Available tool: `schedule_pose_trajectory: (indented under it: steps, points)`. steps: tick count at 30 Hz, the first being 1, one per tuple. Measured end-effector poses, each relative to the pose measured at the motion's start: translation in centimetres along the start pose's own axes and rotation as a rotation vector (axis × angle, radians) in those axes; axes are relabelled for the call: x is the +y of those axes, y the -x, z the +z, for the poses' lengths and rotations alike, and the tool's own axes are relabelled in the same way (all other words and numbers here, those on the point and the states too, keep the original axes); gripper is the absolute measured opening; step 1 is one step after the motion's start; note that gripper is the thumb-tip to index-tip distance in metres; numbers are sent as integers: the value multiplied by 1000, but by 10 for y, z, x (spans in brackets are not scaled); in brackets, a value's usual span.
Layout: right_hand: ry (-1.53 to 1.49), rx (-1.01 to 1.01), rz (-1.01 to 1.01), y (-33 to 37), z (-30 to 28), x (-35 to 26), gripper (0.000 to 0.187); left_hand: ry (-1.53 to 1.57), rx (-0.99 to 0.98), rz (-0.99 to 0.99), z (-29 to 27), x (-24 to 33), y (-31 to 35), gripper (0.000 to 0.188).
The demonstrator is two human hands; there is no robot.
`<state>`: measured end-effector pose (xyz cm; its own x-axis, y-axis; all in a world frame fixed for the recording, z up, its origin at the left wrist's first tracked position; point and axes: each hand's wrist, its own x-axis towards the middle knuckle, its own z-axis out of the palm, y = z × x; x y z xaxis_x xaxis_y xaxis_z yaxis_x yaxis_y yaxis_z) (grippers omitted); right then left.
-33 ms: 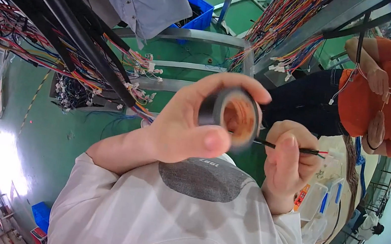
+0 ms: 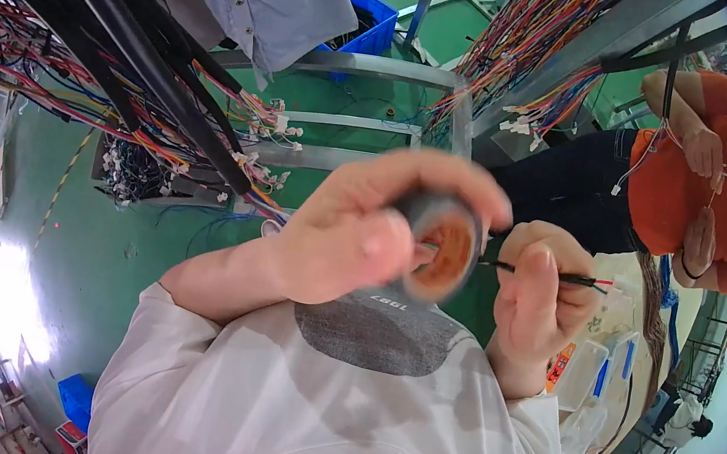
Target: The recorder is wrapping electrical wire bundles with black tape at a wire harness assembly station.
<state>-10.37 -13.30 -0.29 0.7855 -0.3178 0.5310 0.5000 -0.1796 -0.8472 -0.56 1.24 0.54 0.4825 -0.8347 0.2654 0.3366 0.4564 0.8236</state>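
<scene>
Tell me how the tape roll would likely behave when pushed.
The tape roll would likely roll on its round edge if pushed upright; laid on its flat side, it should be steadier. Its wide hollow core suggests it is fairly light.

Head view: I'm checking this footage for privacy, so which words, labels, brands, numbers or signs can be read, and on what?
White shirt: a short print beside the dark patch on the chest, legible but deliberately not copied here.
Tape roll: any print inside the core is too blurred to read.
Orange item at right: its marks are too small to read.
</scene>
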Motion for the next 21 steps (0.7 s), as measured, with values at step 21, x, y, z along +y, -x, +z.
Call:
schedule_pose_trajectory:
  steps: [21]
  points:
    - [168,-67,-105,-7,7,4,24,342,102,-457,-1,-8,-7,55]
